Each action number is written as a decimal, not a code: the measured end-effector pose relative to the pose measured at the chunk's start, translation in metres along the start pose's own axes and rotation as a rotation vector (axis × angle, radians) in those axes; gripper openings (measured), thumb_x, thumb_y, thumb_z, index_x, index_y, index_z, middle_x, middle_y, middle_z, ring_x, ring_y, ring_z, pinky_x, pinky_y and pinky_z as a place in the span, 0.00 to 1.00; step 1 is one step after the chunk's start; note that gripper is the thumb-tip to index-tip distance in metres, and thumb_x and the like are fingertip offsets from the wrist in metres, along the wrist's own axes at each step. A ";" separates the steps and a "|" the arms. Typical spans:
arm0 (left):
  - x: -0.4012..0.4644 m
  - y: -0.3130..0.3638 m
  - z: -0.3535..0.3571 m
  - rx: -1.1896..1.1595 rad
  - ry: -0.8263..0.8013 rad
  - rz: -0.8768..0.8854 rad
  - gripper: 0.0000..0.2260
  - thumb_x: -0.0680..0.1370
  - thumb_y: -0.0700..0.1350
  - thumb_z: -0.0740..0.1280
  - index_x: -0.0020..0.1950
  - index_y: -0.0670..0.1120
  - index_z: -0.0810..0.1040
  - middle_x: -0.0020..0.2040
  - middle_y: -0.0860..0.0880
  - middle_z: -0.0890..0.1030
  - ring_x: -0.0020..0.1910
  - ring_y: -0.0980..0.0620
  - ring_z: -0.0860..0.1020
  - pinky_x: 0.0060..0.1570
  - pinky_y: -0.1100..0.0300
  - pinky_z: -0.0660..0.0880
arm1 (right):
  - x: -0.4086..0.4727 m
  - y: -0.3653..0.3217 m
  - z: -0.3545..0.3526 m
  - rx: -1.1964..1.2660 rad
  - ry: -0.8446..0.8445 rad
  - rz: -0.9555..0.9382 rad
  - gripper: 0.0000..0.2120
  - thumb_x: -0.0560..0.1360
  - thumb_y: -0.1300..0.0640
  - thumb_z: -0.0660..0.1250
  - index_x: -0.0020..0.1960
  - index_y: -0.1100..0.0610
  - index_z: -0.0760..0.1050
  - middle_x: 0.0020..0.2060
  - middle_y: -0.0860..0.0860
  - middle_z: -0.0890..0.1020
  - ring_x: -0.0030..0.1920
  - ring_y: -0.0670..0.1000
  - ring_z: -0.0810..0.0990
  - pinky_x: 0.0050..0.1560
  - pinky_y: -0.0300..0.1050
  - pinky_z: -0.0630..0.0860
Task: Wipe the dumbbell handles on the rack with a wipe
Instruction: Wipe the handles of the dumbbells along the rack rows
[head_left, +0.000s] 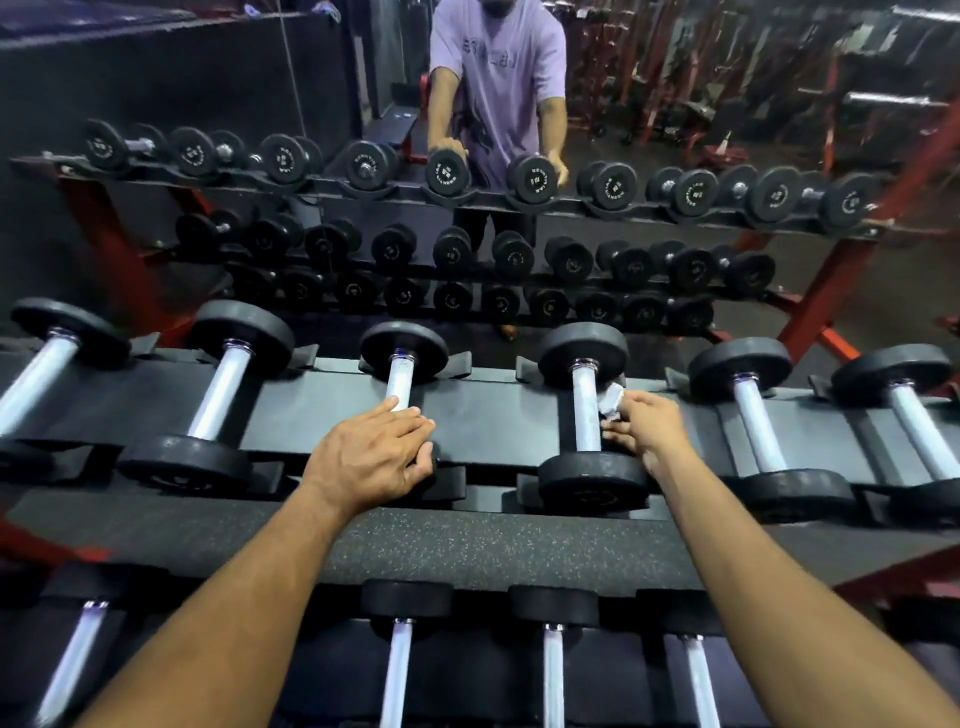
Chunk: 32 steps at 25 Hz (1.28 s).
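Two hands over black rack, mirror behind; left hand relaxed on handle, right hand pinching wipe

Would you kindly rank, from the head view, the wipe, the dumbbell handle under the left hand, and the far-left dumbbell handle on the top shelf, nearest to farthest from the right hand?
1. The wipe, pinched in the right hand against the handle beside it.
2. The dumbbell handle under the left hand, one slot to the left; the left hand rests on it.
3. The far-left dumbbell handle, at the picture's left edge.
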<state>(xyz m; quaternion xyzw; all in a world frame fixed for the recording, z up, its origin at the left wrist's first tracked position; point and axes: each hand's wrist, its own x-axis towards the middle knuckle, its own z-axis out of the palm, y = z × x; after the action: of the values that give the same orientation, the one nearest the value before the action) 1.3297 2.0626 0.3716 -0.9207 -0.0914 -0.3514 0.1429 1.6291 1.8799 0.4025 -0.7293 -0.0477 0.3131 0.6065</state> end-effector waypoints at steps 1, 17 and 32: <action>0.001 0.000 -0.001 0.007 -0.013 0.002 0.17 0.80 0.48 0.60 0.54 0.41 0.86 0.52 0.46 0.86 0.55 0.50 0.84 0.66 0.51 0.76 | 0.005 -0.005 0.005 0.037 -0.071 0.039 0.07 0.77 0.67 0.61 0.51 0.64 0.78 0.38 0.59 0.81 0.28 0.50 0.80 0.29 0.40 0.80; 0.004 0.004 -0.008 0.011 -0.087 -0.010 0.18 0.79 0.47 0.58 0.51 0.41 0.87 0.49 0.46 0.87 0.52 0.49 0.85 0.61 0.49 0.79 | -0.018 -0.003 -0.019 -0.293 -0.622 0.093 0.17 0.65 0.69 0.55 0.35 0.59 0.82 0.34 0.55 0.80 0.31 0.49 0.74 0.33 0.39 0.68; 0.012 0.016 -0.018 0.009 -0.166 -0.058 0.17 0.77 0.48 0.59 0.49 0.44 0.87 0.48 0.50 0.87 0.50 0.53 0.85 0.55 0.55 0.82 | -0.019 0.013 -0.035 -0.448 -0.435 -0.182 0.11 0.73 0.64 0.61 0.33 0.55 0.67 0.31 0.55 0.66 0.29 0.49 0.62 0.30 0.44 0.57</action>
<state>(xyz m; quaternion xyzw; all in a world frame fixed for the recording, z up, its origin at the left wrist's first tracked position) 1.3322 2.0431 0.3894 -0.9430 -0.1313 -0.2774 0.1288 1.6280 1.8385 0.4007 -0.7532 -0.3091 0.3877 0.4322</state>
